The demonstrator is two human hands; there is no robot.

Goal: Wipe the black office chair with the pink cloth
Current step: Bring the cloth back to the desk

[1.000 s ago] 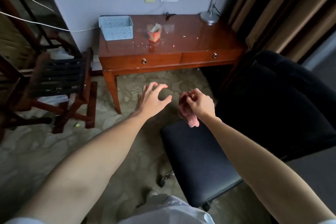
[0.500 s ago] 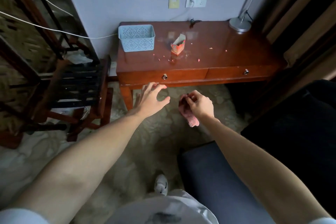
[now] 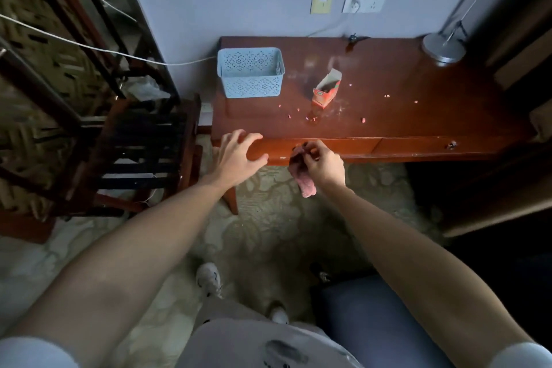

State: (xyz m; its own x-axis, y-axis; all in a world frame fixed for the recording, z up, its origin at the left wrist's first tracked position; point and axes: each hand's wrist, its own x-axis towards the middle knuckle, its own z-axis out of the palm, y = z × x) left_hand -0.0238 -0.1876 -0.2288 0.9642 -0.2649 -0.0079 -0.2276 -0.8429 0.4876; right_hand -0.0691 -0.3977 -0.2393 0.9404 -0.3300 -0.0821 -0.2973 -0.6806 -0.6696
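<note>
Wooden desk (image 3: 403,104) against the grey wall, two drawers in front. On top: light-blue perforated basket (image 3: 251,72) at the left end, opened orange carton (image 3: 326,92) standing mid-desk, pink crumbs (image 3: 363,120) scattered round it, silver lamp base (image 3: 444,48) in the back right corner. Wall sockets (image 3: 364,1) above. Dark slatted wooden rack (image 3: 140,152) left of the desk, white cable (image 3: 89,46) running over it. Patterned carpet (image 3: 268,218).

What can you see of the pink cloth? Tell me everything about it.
The pink cloth is a soft rag with a fuzzy, nubby look, bunched up rather than spread. The right hand pinches its upper part in curled fingers, and the lower end dangles free in front of the drawer front of the wooden desk, above the carpet. Nothing else touches it; the left hand is beside it, apart.
</note>
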